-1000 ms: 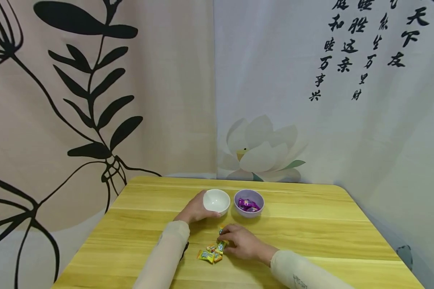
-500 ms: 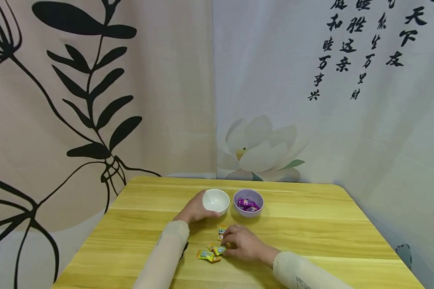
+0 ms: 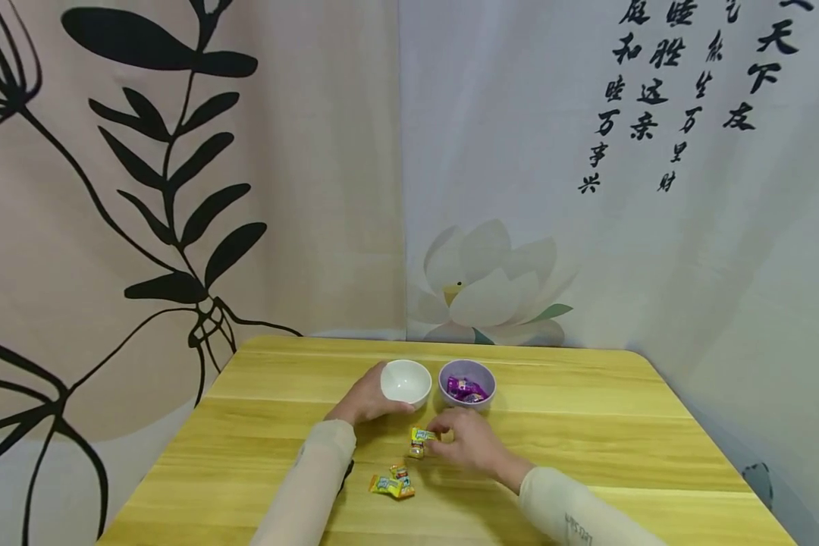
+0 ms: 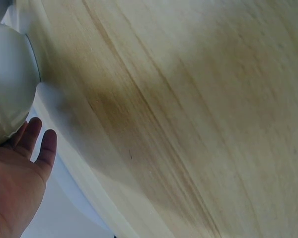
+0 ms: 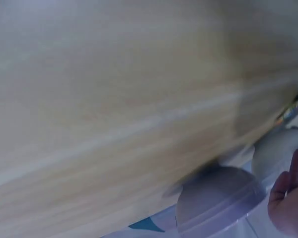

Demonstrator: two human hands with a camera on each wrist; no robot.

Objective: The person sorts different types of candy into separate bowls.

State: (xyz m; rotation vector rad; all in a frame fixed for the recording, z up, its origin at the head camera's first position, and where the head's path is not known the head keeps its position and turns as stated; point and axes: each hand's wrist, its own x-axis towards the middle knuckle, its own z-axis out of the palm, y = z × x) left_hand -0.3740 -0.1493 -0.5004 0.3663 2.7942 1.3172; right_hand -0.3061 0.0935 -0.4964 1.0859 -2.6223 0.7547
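Note:
My left hand [image 3: 368, 396] holds the side of a white bowl [image 3: 408, 383], its thumb along the front; in the left wrist view the bowl [image 4: 10, 79] rests against the palm side of the fingers. Nothing shows inside it. My right hand [image 3: 469, 441] pinches a yellow-green wrapped candy [image 3: 422, 434] between thumb and fingers, close over the table in front of the bowls. Just below it lies another wrapped candy [image 3: 416, 450]. Several yellow and orange candies [image 3: 392, 483] lie in a small heap nearer the front. The right wrist view hides the pinched candy.
Right beside the white bowl stands a purple bowl [image 3: 489, 388] with purple-wrapped candies [image 3: 465, 389] in it. Both stand near the far edge of the wooden table [image 3: 587, 432]. A printed cloth [image 3: 519, 152] hangs behind the table.
My right hand has lifted one candy from the heap and moved it away from me, toward the bowls. The left hand stays at the white bowl.

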